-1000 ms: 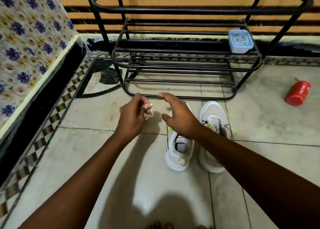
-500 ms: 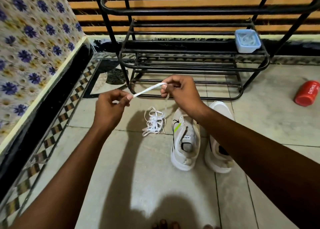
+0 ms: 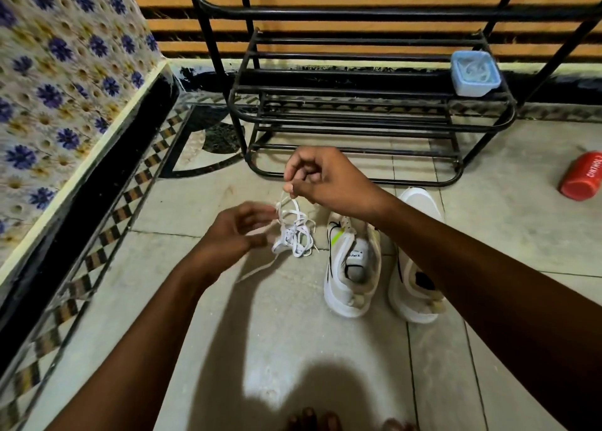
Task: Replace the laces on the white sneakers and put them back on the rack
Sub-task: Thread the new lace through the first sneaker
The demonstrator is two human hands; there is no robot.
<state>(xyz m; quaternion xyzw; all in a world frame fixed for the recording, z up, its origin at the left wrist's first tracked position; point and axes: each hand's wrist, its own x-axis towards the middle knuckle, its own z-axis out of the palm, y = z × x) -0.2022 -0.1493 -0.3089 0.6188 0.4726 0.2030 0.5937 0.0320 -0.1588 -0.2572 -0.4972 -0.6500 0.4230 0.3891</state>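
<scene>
Two white sneakers stand side by side on the tiled floor, toes toward the rack: the left sneaker [image 3: 353, 267] with a green stripe, and the right sneaker [image 3: 415, 267] partly under my right forearm. Neither shows laces in its eyelets. A tangled white lace [image 3: 294, 231] hangs in the air left of the shoes. My right hand [image 3: 321, 178] pinches its top loop from above. My left hand [image 3: 234, 231], blurred, holds the lace lower down, and a strand trails below it. The black metal shoe rack [image 3: 374, 117] stands just behind.
A pale blue lidded box [image 3: 475, 73] sits on the rack's right end. A red container [image 3: 583, 176] lies on the floor at the far right. A floral-covered bed or bench [image 3: 65, 82] borders the left. My toes [image 3: 312, 419] show at the bottom edge.
The lace was stretched taut between both hands; now the hands have come close together, the left moving right and down, and the lace hangs bunched between them.
</scene>
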